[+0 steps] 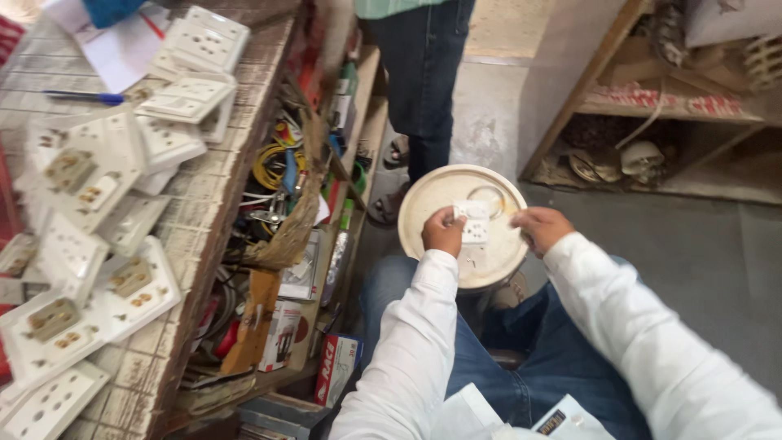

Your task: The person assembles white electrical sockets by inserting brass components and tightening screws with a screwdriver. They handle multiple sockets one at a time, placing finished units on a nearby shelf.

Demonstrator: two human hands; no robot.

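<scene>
Head view, looking down over the seated person's lap and white sleeves

Item 1: small white plastic switch-and-socket plate (474,223), held between both hands above a round cream-coloured stool top (432,195), which stands just beyond the person's knees in blue jeans

Item 2: left hand (444,231), fingers curled closed around the left edge of the plate, thumb side on its upper corner

Item 3: right hand (539,227), fingers bent inward toward the right edge of the plate; whether the tips actually grip it cannot be told, as the knuckles hide them

Item 4: worn whitewashed wooden counter (213,175) at the left, carrying many white electrical switch plates (189,98), some face up, others turned over with brass terminals showing; a blue pen (85,97) and loose white paper (122,50) lie near its far end

Item 5: open wooden shelves (346,155) under and beside the counter, crowded with a coil of yellow wire (273,167), tools, and small cartons, among them a red-and-white box (336,368) on the floor near the person's left knee

Item 6: second person (423,73) in dark jeans and sandals, standing just behind the stool, seen only from the waist down

Item 7: wooden rack (652,110) at the upper right, holding dusty fittings, well apart from both hands, over a grey concrete floor (700,253)
</scene>
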